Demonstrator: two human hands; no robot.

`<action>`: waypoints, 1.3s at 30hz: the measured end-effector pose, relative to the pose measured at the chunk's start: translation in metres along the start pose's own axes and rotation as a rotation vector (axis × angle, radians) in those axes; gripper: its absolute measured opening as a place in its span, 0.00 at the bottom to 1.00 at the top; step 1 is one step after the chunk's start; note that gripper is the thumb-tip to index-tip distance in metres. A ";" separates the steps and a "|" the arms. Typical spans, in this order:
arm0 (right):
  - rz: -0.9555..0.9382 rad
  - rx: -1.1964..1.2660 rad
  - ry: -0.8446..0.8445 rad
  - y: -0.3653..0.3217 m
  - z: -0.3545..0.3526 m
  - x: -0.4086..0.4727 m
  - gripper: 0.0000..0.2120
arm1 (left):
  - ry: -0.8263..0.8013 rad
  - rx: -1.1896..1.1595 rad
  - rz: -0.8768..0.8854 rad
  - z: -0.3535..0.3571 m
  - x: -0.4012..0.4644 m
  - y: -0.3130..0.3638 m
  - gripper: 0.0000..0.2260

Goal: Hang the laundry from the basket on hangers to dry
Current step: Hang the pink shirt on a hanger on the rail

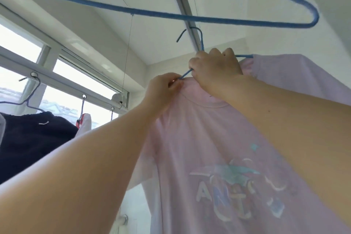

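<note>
A pale pink T-shirt (218, 148) with a pastel print hangs in front of me on a blue wire hanger (201, 41). The hanger's hook reaches up near the ceiling rail (182, 2). My right hand (216, 68) grips the hanger at the base of its hook, above the collar. My left hand (165, 89) pinches the shirt's collar fabric where the hanger's left arm goes in. The hanger's right arm pokes out at the shirt's shoulder. The basket is out of view.
An empty blue hanger (171, 14) hangs very close overhead. At the left, a drying bar (62, 83) by the window carries a dark navy garment (32, 138) on a hanger and a white item on a red-tipped hook (80, 118). Thin cords run up to the ceiling.
</note>
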State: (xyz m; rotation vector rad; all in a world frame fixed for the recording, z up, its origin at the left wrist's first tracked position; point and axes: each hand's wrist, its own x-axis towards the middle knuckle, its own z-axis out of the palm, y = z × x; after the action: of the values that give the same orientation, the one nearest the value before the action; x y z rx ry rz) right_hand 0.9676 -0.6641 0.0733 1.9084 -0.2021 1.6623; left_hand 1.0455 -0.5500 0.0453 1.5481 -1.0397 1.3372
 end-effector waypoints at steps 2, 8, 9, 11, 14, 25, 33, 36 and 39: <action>0.015 0.016 0.006 0.003 0.002 0.000 0.11 | 0.042 0.034 0.031 -0.002 -0.006 -0.001 0.10; 0.036 0.110 -0.015 0.002 0.001 0.000 0.10 | 0.107 0.149 0.036 -0.012 -0.008 -0.005 0.11; 0.043 0.127 -0.026 0.001 0.001 0.000 0.09 | 0.126 0.166 0.010 -0.012 -0.008 -0.007 0.11; 0.059 0.138 -0.042 -0.003 -0.002 0.000 0.07 | 0.154 0.227 -0.050 -0.016 -0.010 -0.013 0.11; 0.080 0.125 -0.088 -0.008 -0.006 -0.001 0.09 | 0.164 0.274 -0.071 -0.025 -0.014 -0.023 0.11; 0.151 0.187 -0.163 -0.022 -0.023 0.001 0.14 | 0.124 0.107 -0.354 -0.057 -0.055 -0.059 0.12; 0.127 0.144 -0.136 -0.042 -0.008 -0.011 0.20 | -0.016 -0.316 -0.546 -0.046 -0.068 -0.049 0.16; 0.114 0.208 -0.048 -0.050 -0.006 -0.030 0.19 | -0.037 -0.330 -0.564 -0.047 -0.070 -0.048 0.18; 0.104 0.381 0.003 -0.063 -0.006 -0.061 0.16 | -0.110 -0.382 -0.587 -0.050 -0.078 -0.049 0.13</action>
State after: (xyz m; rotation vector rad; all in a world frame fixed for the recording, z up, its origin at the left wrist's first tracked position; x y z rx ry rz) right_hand 0.9801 -0.6256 -0.0047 2.2028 0.0211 1.8782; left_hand 1.0686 -0.4818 -0.0302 1.4821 -0.7605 0.6180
